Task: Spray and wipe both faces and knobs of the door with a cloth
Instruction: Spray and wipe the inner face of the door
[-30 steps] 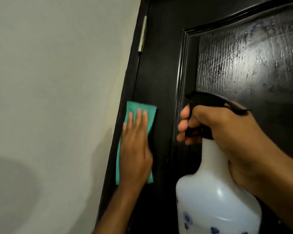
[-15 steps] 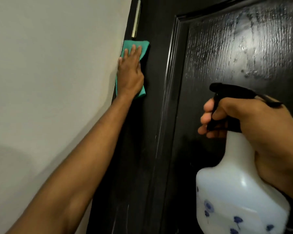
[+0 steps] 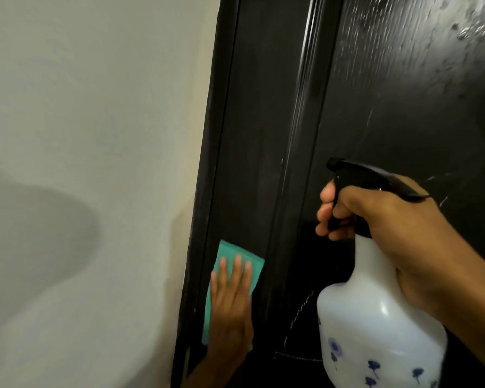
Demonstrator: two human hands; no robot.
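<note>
Two hands, one door (image 3: 263, 121), dark. Left hand (image 3: 230, 303): fingers straight, flat on green cloth (image 3: 230, 254), pressing it against the hinge-side stile to wipe. Right hand (image 3: 375, 219): grasping spray bottle (image 3: 375, 317) at the neck, fingers around trigger, nozzle facing the wet panel, presumably kept ready.

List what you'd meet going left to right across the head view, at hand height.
Wall → cloth under the left hand → door → spray bottle → right hand gripping it.

A teal cloth (image 3: 227, 271) lies flat against the dark door (image 3: 252, 135).
</note>
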